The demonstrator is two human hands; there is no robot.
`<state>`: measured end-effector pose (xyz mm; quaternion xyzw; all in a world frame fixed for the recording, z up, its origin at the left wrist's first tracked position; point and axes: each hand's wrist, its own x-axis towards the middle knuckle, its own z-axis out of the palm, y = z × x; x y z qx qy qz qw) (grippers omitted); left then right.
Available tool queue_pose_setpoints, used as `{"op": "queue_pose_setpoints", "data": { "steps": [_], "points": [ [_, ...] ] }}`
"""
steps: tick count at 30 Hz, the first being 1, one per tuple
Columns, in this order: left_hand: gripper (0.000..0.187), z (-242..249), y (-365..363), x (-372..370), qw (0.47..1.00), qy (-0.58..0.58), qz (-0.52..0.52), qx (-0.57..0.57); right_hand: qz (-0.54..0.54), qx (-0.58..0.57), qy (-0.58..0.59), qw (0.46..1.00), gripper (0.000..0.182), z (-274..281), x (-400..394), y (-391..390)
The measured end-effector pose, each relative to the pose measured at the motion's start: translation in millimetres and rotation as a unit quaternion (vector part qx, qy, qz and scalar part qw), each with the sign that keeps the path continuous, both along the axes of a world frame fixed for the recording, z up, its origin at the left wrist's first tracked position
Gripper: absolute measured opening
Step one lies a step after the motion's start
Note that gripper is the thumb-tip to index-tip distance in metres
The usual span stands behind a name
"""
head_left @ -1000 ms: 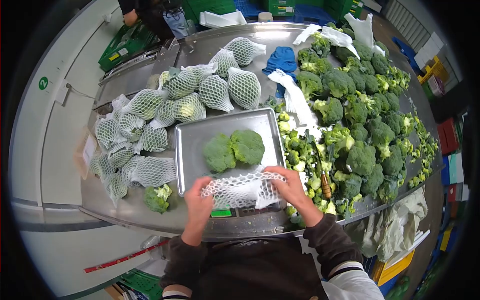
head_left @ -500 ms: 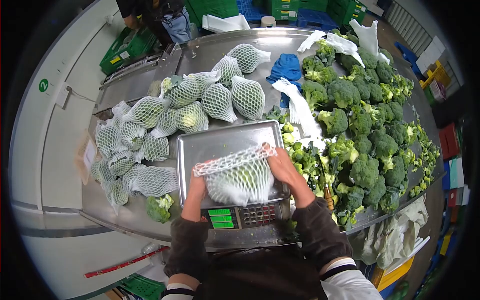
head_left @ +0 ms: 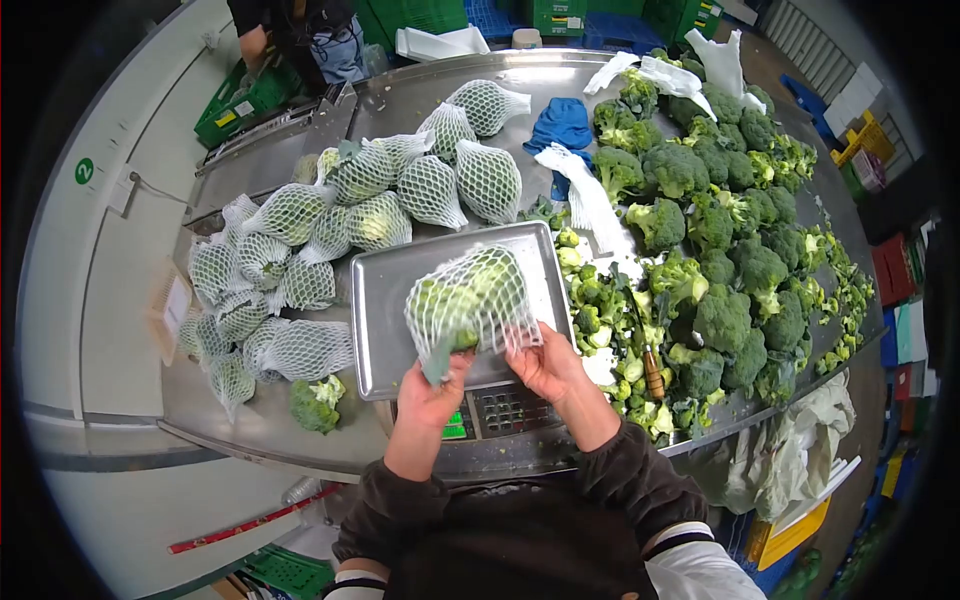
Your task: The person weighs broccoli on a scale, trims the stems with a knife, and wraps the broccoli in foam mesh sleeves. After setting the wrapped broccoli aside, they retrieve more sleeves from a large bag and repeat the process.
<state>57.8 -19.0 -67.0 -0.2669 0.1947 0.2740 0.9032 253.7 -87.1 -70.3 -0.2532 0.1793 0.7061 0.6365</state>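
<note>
White mesh netting with broccoli inside, the netted broccoli (head_left: 470,295), is held just above the steel pan of the scale (head_left: 385,345). At its lower left, my left hand (head_left: 432,392) is closed on it near a hanging green leaf (head_left: 437,360). The fingers of my right hand (head_left: 545,365) pinch the open edge of the mesh at the lower right. The scale's green display (head_left: 455,425) is partly covered by my left hand and wrist.
Netted broccoli heads (head_left: 375,220) lie piled to the left, with one bare head (head_left: 317,404) nearby. Loose broccoli (head_left: 725,320) and a wooden-handled knife (head_left: 653,373) are at right. A blue cloth (head_left: 560,125) lies behind the scale. Another person (head_left: 320,40) stands at the back left.
The netted broccoli has moved up and turned, with its mesh edge now toward me. My hands have shifted from its upper sides to its lower edge.
</note>
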Motion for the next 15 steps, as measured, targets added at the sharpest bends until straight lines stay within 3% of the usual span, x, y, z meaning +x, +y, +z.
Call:
{"op": "queue_pose_setpoints", "data": {
  "steps": [1,4,5,7,8,9,10,12,13,15],
  "points": [
    [0.038,2,-3,1,1.000,-0.002,-0.001,0.003,0.022,0.008,-0.017,1.000,0.039,-12,1,-1],
    [0.038,40,-23,14,0.981,0.179,0.010,0.073,0.088,0.007,-0.051,0.995,0.046,5,-2,-5],
    [0.038,42,-28,6,0.981,0.178,0.012,0.076,0.089,0.010,-0.052,0.995,0.046,2,2,-11],
    [0.037,43,-35,-22,0.915,0.109,-0.245,0.302,0.258,0.192,0.108,0.941,0.054,-9,17,-29],
    [0.037,49,-27,-34,0.914,0.109,-0.243,0.306,0.260,0.195,0.105,0.940,0.054,7,25,-30],
    [0.036,55,-19,-49,0.813,0.266,-0.288,0.432,0.360,0.084,-0.198,0.908,0.056,36,32,-31],
    [0.036,59,-13,-61,0.670,0.410,-0.318,0.531,0.418,-0.039,-0.477,0.772,0.059,52,39,-32],
    [0.044,63,18,-64,0.650,0.530,-0.238,0.490,0.247,-0.061,-0.562,0.787,0.058,37,54,-25],
    [0.044,66,27,-53,0.651,0.532,-0.232,0.490,0.163,-0.060,-0.638,0.750,0.055,34,52,-18],
    [0.055,68,33,-18,0.643,0.548,-0.205,0.493,0.170,-0.046,-0.666,0.725,0.053,42,35,1]
  ]
}}
